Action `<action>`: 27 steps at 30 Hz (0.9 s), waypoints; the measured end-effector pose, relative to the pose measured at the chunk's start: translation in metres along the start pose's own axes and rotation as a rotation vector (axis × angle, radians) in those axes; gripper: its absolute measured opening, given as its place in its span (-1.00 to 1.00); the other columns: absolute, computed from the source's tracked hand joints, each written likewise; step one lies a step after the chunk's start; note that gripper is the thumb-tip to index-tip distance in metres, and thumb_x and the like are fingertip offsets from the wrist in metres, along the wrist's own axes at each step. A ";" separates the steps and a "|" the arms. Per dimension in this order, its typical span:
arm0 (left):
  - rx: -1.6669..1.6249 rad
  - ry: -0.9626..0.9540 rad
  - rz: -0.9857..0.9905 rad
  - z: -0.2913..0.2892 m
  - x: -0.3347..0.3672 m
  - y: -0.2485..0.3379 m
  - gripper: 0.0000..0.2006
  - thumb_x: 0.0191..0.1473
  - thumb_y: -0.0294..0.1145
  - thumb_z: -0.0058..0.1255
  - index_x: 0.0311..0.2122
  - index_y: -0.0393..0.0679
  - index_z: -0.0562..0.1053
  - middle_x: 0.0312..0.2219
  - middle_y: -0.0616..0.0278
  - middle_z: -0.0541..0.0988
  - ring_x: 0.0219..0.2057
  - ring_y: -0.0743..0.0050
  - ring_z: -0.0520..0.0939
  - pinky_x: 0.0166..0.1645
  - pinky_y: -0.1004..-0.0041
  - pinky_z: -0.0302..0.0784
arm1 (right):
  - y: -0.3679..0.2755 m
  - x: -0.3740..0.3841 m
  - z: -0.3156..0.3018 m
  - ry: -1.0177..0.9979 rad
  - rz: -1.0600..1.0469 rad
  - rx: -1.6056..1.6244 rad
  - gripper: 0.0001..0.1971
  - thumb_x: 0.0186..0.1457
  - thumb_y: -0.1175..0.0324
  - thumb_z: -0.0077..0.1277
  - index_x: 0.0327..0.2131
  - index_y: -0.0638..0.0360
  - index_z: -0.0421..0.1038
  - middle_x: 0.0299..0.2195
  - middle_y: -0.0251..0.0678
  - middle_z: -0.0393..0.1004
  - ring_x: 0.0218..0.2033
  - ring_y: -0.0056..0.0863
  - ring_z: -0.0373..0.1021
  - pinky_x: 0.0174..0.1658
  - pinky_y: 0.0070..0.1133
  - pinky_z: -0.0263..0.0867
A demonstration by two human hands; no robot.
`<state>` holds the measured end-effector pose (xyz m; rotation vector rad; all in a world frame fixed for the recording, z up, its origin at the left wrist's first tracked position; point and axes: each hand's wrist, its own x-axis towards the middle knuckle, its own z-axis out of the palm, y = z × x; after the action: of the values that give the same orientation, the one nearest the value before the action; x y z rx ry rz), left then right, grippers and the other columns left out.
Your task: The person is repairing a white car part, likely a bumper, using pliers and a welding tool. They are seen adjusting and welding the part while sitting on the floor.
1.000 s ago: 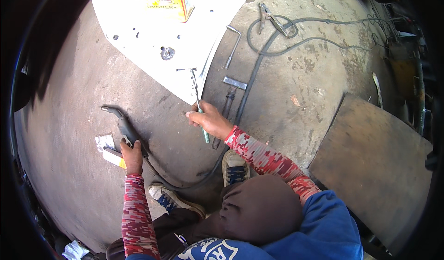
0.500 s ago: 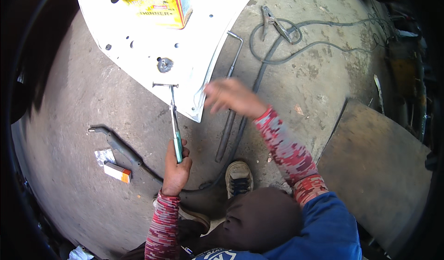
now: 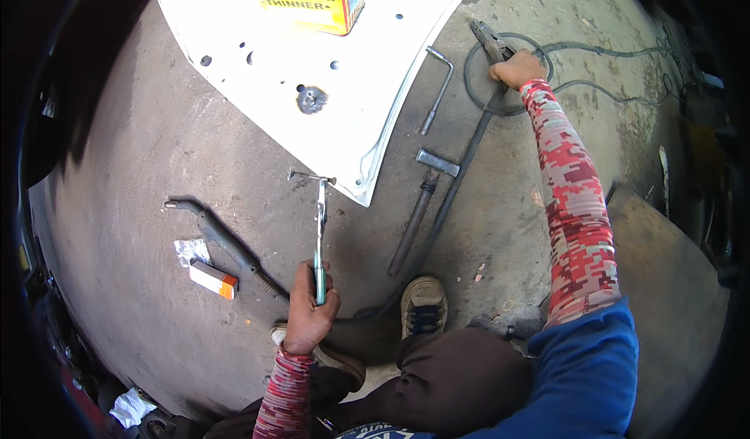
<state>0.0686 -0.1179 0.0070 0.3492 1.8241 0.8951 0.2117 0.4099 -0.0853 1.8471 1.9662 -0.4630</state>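
My left hand is closed around the green handles of pliers, which point away from me. In their jaws a thin dark bolt-like rod lies crosswise, just off the near tip of the white metal panel. Far to the right, my outstretched right hand grips the welding ground clamp, its jaw end showing past the fingers. A cable loop surrounds that clamp on the floor.
A yellow thinner can stands on the panel, near a scorched patch. Between panel and cable lie an L-shaped wrench and a hammer. At left are a welding torch and a small box.
My right hand has moved away and right, from beside the panel onto the ground clamp, uncovering the hammer head. The pliers and rod have shifted back from over the panel's tip.
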 end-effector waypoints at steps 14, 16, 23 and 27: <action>0.083 -0.086 0.094 0.006 -0.023 0.010 -0.59 0.11 -0.62 0.05 0.08 -0.24 0.33 -0.40 0.44 0.33 -0.41 0.72 0.34 -0.30 0.60 0.32 | 0.085 -0.063 0.091 0.534 -0.400 -0.011 -0.34 -0.14 0.38 0.21 0.11 0.33 0.36 0.07 0.07 0.43 0.16 0.07 0.31 0.35 -0.16 0.12; 0.089 -0.071 0.110 0.007 -0.028 0.009 -0.58 0.10 -0.62 0.05 0.09 -0.26 0.32 -0.39 0.42 0.32 -0.39 0.72 0.34 -0.29 0.60 0.33 | 0.077 -0.079 0.082 0.517 -0.517 0.068 -0.44 -0.17 0.41 0.22 0.00 0.33 0.42 -0.03 0.07 0.48 0.06 0.08 0.36 0.25 -0.20 0.23; 0.190 0.027 0.271 0.013 -0.025 0.014 -0.56 0.07 -0.54 0.11 0.08 -0.31 0.34 -0.32 0.16 0.43 -0.29 0.42 0.48 -0.12 0.41 0.47 | 0.068 -0.225 0.056 0.328 -0.800 0.393 -0.52 -0.22 0.47 0.23 -0.12 0.37 0.45 -0.14 0.08 0.51 -0.06 0.11 0.43 0.04 -0.22 0.37; 0.289 0.029 0.243 0.011 -0.028 0.021 -0.56 0.07 -0.54 0.10 0.08 -0.30 0.34 -0.32 0.12 0.43 -0.27 0.45 0.48 -0.09 0.42 0.46 | 0.056 -0.273 0.052 0.205 -0.796 0.475 -0.53 -0.20 0.47 0.21 -0.10 0.39 0.47 -0.16 0.09 0.52 -0.09 0.12 0.46 0.00 -0.22 0.40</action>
<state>0.0867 -0.1156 0.0389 0.7560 1.9700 0.8010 0.2830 0.1522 0.0083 1.2838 2.9041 -1.0793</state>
